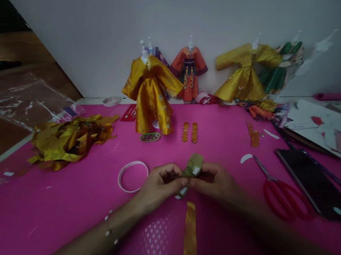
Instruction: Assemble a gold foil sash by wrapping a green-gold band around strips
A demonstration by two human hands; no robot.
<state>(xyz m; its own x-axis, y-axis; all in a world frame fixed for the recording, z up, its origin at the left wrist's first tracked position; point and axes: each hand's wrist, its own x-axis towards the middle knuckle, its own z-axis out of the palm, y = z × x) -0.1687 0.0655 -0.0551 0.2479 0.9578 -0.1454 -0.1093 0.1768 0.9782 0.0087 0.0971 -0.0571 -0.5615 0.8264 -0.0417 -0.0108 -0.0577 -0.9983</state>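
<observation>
A small olive-green fabric piece [195, 163] with white patches is held between my two hands above the pink table [89, 200]. My left hand [164, 183] pinches its lower left part between thumb and fingers. From the other side, my right hand [210, 181] grips its right edge, thumb close to my left thumb. Just below the hands lies a long golden fabric strip [191, 239]. A white ring of tape [120, 176] rests left of my left hand. Two small orange strips [185, 132] with beaded edges lie beyond the hands.
Red-handled scissors [285, 196] and a dark phone [317, 183] are at the right. Crumpled golden fabric [65, 141] lies left. Behind, a golden robe [153, 97], an orange robe [188, 70] and a yellow robe [244, 76] stand by the wall. Papers [326, 123] lie back right.
</observation>
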